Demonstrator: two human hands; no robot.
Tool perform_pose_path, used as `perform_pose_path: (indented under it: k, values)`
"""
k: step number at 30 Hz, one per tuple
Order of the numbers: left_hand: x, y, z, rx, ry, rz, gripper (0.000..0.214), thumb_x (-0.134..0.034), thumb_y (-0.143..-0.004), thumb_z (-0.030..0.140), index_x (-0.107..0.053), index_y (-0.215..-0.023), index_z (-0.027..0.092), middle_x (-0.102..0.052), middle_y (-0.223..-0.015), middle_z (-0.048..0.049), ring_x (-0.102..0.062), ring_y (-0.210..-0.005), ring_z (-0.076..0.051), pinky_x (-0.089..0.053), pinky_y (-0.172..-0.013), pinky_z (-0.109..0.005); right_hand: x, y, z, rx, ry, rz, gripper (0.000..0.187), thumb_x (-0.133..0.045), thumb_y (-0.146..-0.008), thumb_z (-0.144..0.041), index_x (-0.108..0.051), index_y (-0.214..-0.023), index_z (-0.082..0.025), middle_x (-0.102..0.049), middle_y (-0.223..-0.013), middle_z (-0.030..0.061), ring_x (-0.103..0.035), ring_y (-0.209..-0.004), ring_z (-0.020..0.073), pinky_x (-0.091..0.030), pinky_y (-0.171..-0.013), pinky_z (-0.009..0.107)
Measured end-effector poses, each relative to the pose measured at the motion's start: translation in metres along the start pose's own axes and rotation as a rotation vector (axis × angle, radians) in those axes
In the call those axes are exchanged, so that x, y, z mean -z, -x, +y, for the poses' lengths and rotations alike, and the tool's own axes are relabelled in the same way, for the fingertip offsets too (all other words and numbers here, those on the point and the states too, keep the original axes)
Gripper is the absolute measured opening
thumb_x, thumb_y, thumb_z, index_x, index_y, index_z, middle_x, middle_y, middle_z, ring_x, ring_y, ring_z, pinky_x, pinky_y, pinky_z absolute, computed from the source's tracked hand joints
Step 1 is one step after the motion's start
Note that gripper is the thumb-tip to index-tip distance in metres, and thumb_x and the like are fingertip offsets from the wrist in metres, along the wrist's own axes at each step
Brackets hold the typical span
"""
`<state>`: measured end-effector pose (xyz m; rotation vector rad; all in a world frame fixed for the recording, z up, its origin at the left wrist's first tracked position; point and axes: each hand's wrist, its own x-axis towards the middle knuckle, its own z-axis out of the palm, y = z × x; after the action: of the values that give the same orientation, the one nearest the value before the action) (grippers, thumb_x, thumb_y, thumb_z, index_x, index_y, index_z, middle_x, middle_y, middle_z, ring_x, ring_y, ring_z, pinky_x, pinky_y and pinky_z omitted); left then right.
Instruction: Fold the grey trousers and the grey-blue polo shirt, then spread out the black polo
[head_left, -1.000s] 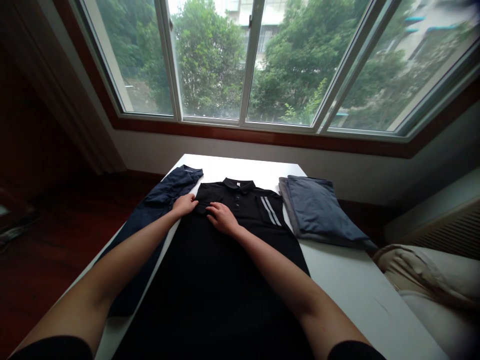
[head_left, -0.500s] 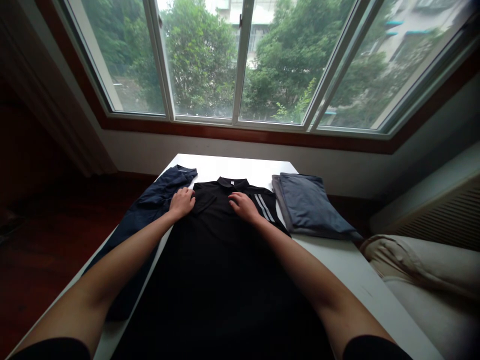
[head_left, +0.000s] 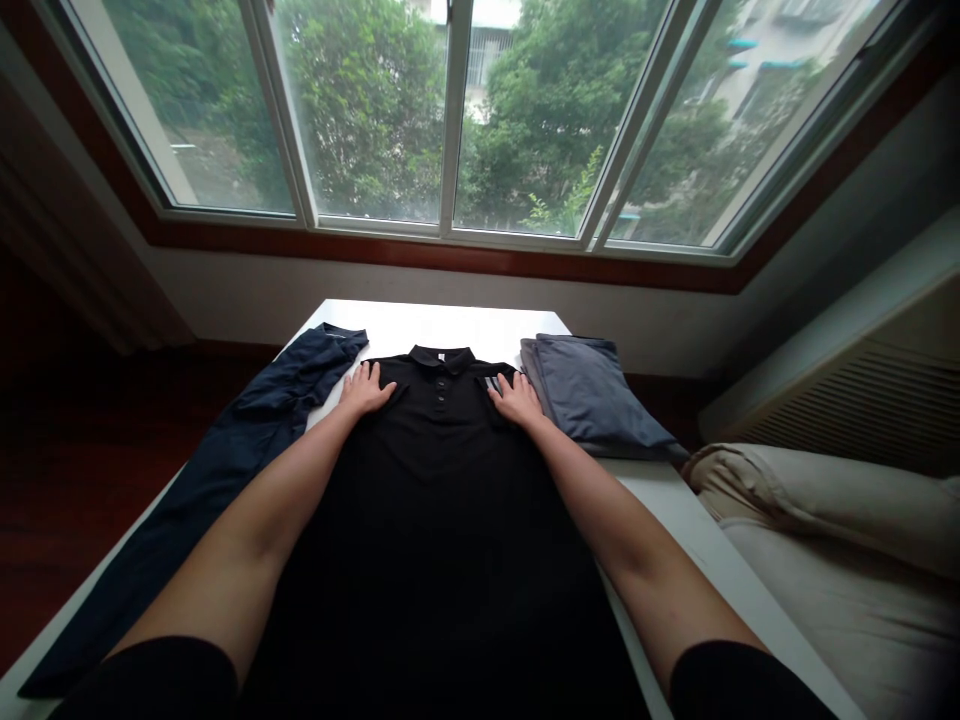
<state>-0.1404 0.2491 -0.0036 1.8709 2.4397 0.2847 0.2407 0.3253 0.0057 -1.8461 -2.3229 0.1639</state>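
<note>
A black polo shirt (head_left: pixel 442 480) lies spread on the white table, its collar toward the window and its buttons facing up. Flat on the shirt's left shoulder area rests my left hand (head_left: pixel 365 390), fingers spread. My right hand (head_left: pixel 517 400) lies on the right shoulder area, over part of the white-striped sleeve, with its fingers also apart. Both sleeves seem turned inward over the body of the shirt. Neither hand grips anything.
Dark navy trousers (head_left: pixel 247 420) lie along the table's left side. Folded grey-blue garments (head_left: pixel 581 385) are stacked at the right on the white table (head_left: pixel 442 320). A beige sofa (head_left: pixel 817 510) stands to the right, and a window (head_left: pixel 450 120) is beyond.
My right hand has moved right from the chest to the striped sleeve, which now lies folded inward. My left hand stays at the left shoulder, its fingers more spread. The camera view has shifted slightly.
</note>
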Motion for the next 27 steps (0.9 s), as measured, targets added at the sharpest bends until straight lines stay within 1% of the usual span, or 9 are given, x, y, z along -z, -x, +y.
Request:
perform_pose_path:
  k: [4,7,11,13,15,17,22,25,27]
  values:
    - [0.0,-0.004,-0.002,0.022,-0.003,0.021,0.092,-0.022,-0.097,0.072,-0.021,-0.163,0.008,-0.013,-0.17,-0.0179,-0.009,-0.158,-0.033,-0.013,-0.125,-0.054,0.006,-0.012,-0.002,-0.023,-0.001,-0.022,0.078,-0.027,-0.101,-0.07,-0.029,-0.163,-0.022,-0.014,-0.17,0.0151,-0.009,-0.157,0.032,-0.014,-0.123,0.049]
    - [-0.001,-0.008,-0.003,0.034,-0.009,0.037,0.09,-0.022,-0.098,0.07,-0.025,-0.162,0.007,-0.014,-0.17,-0.018,-0.01,-0.158,-0.033,-0.013,-0.125,-0.055,0.004,-0.01,-0.006,-0.034,0.02,0.021,0.078,-0.028,-0.101,-0.068,-0.033,-0.161,-0.019,-0.017,-0.169,0.0185,-0.012,-0.156,0.0338,-0.015,-0.123,0.05]
    - [-0.003,-0.019,-0.005,0.033,-0.018,0.046,0.09,-0.022,-0.098,0.069,-0.026,-0.162,0.007,-0.015,-0.17,-0.0174,-0.01,-0.158,-0.031,-0.014,-0.125,-0.054,-0.006,-0.002,-0.014,0.1,0.082,0.148,0.068,-0.028,-0.105,-0.058,-0.034,-0.16,-0.018,-0.018,-0.169,0.0156,-0.013,-0.156,0.0304,-0.01,-0.125,0.047]
    - [-0.003,-0.025,-0.007,0.029,-0.02,0.045,0.089,-0.022,-0.098,0.069,-0.026,-0.162,0.007,-0.016,-0.17,-0.0171,-0.009,-0.158,-0.031,-0.015,-0.125,-0.054,-0.009,-0.002,-0.015,0.157,0.079,0.098,0.066,-0.026,-0.106,-0.056,-0.033,-0.161,-0.02,-0.02,-0.169,0.013,-0.014,-0.156,0.0276,-0.011,-0.125,0.044]
    - [-0.001,-0.03,-0.008,0.024,-0.019,0.041,0.089,-0.023,-0.098,0.069,-0.027,-0.161,0.007,-0.017,-0.17,-0.0171,-0.01,-0.158,-0.031,-0.016,-0.125,-0.054,-0.009,-0.007,-0.014,0.142,0.062,0.014,0.069,-0.024,-0.105,-0.06,-0.032,-0.162,-0.021,-0.02,-0.169,0.0121,-0.014,-0.157,0.0271,-0.013,-0.125,0.043]
    - [0.0,-0.033,-0.009,0.017,-0.015,0.04,0.088,-0.024,-0.098,0.069,-0.028,-0.161,0.008,-0.018,-0.169,-0.017,-0.012,-0.158,-0.031,-0.018,-0.124,-0.053,-0.006,-0.015,-0.011,0.106,0.052,-0.028,0.073,-0.023,-0.103,-0.065,-0.029,-0.163,-0.023,-0.016,-0.17,0.0115,-0.011,-0.157,0.0273,-0.012,-0.125,0.044]
    - [0.005,-0.027,-0.009,0.017,-0.008,0.088,0.084,-0.025,-0.099,0.067,-0.033,-0.159,0.009,-0.026,-0.167,-0.0184,-0.018,-0.156,-0.033,-0.023,-0.123,-0.053,0.002,-0.036,-0.009,0.094,0.045,-0.076,0.076,-0.022,-0.101,-0.07,-0.026,-0.163,-0.026,-0.011,-0.172,0.0103,-0.006,-0.158,0.0264,-0.009,-0.125,0.046]
    - [0.008,-0.02,-0.007,-0.011,-0.013,0.143,0.073,-0.025,-0.103,0.058,-0.037,-0.157,0.01,-0.032,-0.165,-0.018,-0.024,-0.154,-0.033,-0.023,-0.123,-0.051,0.003,-0.04,-0.009,0.111,0.04,-0.066,0.075,-0.024,-0.102,-0.069,-0.028,-0.163,-0.026,-0.012,-0.171,0.0117,-0.007,-0.158,0.028,-0.01,-0.125,0.047]
    - [0.009,-0.016,-0.004,-0.065,-0.018,0.152,0.062,-0.028,-0.104,0.049,-0.045,-0.153,0.015,-0.037,-0.163,-0.0138,-0.027,-0.153,-0.029,-0.021,-0.124,-0.047,0.003,-0.041,-0.009,0.119,0.042,-0.06,0.074,-0.026,-0.102,-0.068,-0.03,-0.162,-0.026,-0.014,-0.171,0.0129,-0.009,-0.157,0.0302,-0.011,-0.124,0.049]
